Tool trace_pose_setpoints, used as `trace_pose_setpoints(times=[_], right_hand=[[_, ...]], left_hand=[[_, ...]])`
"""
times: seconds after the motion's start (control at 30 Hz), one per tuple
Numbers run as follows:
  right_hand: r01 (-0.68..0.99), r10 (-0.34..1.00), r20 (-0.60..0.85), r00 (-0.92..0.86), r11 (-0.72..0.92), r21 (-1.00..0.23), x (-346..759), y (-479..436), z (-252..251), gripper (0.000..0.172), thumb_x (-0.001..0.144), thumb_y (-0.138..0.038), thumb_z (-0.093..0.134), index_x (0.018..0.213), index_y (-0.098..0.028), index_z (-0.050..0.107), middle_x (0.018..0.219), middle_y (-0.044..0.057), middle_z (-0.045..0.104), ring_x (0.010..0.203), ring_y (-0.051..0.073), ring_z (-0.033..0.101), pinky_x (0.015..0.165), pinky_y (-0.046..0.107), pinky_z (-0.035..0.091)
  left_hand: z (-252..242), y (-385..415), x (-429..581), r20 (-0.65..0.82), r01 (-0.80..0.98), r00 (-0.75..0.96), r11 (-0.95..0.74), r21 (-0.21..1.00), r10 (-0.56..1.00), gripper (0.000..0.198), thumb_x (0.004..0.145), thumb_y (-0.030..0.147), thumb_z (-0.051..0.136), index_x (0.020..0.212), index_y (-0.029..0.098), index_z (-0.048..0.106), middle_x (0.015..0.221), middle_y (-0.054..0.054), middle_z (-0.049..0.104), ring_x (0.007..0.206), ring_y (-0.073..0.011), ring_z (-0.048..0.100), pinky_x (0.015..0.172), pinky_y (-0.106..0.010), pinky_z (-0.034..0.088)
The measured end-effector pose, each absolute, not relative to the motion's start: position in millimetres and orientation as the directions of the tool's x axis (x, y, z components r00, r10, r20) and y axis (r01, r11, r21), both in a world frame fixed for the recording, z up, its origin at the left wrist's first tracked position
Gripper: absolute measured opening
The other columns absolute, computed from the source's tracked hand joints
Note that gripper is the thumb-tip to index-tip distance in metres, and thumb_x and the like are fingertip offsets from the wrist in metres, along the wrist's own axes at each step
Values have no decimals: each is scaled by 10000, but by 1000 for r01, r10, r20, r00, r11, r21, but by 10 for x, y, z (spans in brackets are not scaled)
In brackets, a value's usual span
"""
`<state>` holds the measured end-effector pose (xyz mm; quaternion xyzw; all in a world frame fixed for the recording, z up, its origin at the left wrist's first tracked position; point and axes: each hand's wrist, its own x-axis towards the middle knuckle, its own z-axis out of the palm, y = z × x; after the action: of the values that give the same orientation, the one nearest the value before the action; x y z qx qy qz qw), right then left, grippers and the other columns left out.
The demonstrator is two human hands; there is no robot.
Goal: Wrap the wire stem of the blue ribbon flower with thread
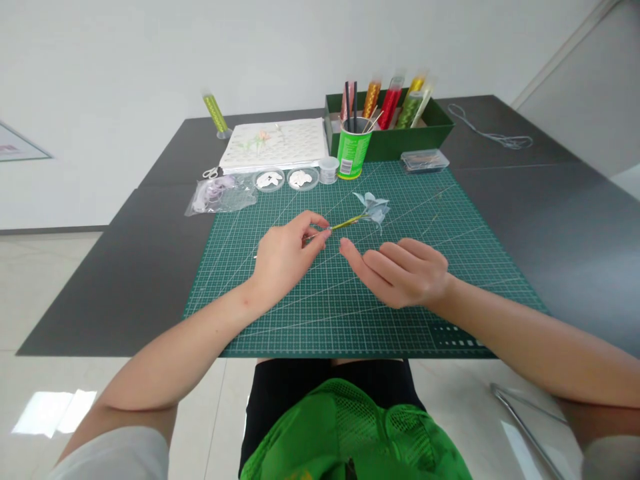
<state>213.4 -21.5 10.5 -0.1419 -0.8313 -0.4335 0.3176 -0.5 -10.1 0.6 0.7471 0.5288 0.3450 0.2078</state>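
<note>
A small pale blue handmade flower (373, 207) on a thin yellow-green stem (346, 223) hangs just above the green cutting mat (310, 313). My left hand (285, 257) pinches the stem's near end between thumb and fingers. My right hand (400, 270) hovers beside it over the mat, palm turned up, fingers loosely stretched out toward the left hand, holding nothing I can see. A fine thread or wire runs across the mat near the hands.
At the mat's far edge stand a green cup (353, 150) with sticks, a small white jar (329, 169), two round dishes (285, 179) and a clear plastic case (425, 160). Behind are a green box (400, 137) of thread spools, a white pad (275, 143), scissors (211, 173), a plastic bag (220, 195).
</note>
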Motion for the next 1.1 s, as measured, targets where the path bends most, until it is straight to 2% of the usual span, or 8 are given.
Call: trace_pose_setpoints(times=[0.1,0.17,0.3,0.5,0.7,0.87,1.0,1.1], right_hand=[[493,-58,681,-730,645,584,2217,-167,145,134,924,-99,732,849,-209,711,559,-57,506,512,80,408,458,288,298],[516,-1,722,-692,699,495,2278,-107,139,140,949,-116,707,869,-230,712,564,-56,515,524,85,430,490,290,323],[541,189,735,-651,794,276,2378,17,119,117,984,-236,698,873,-252,730,600,-33,571,584,113,490,550,307,360],[477,437,663,-608,869,-136,2432,110,153,174,1000,-279,679,866,-237,781,669,-4,616,650,129,532,590,290,415],[427,626,555,-548,780,-458,2450,171,134,168,954,-305,728,831,-229,812,651,-14,595,602,110,520,557,277,389],[400,776,379,-504,599,-694,2482,278,87,186,880,-387,779,796,-228,828,597,-23,583,545,100,477,540,282,369],[357,839,210,-501,422,-834,2513,377,35,218,790,-451,837,780,-233,839,720,29,744,622,145,600,585,301,454],[312,850,147,-506,340,-887,2508,429,-44,193,745,-434,864,767,-243,843,756,42,775,664,171,655,609,311,504]], left_hand=[[4,-128,4,246,701,311,-396,593,918,62,966,290,689,973,231,709,815,59,787,662,-113,686,582,-221,399],[21,-168,14,224,709,386,-443,548,895,61,973,283,678,949,233,707,811,67,780,627,-106,665,554,-221,368],[68,-249,38,178,727,489,-512,458,854,115,996,317,648,937,254,724,717,78,743,549,-104,614,516,-229,303],[63,-280,68,134,711,588,-589,384,797,116,1001,323,647,951,266,734,781,79,772,647,-123,680,535,-236,308],[40,-288,58,207,660,644,-671,336,737,122,1012,324,626,964,273,726,805,84,768,710,-127,704,547,-234,315],[15,-295,41,347,600,651,-737,310,676,146,1025,338,616,964,260,723,751,77,745,656,-110,678,554,-224,358],[-9,-299,33,482,572,622,-778,259,617,190,1045,357,592,983,241,729,725,67,739,605,-98,650,560,-224,397],[4,-307,30,558,550,594,-799,243,579,162,1040,333,611,1001,233,732,767,67,765,596,-81,642,565,-217,413]])
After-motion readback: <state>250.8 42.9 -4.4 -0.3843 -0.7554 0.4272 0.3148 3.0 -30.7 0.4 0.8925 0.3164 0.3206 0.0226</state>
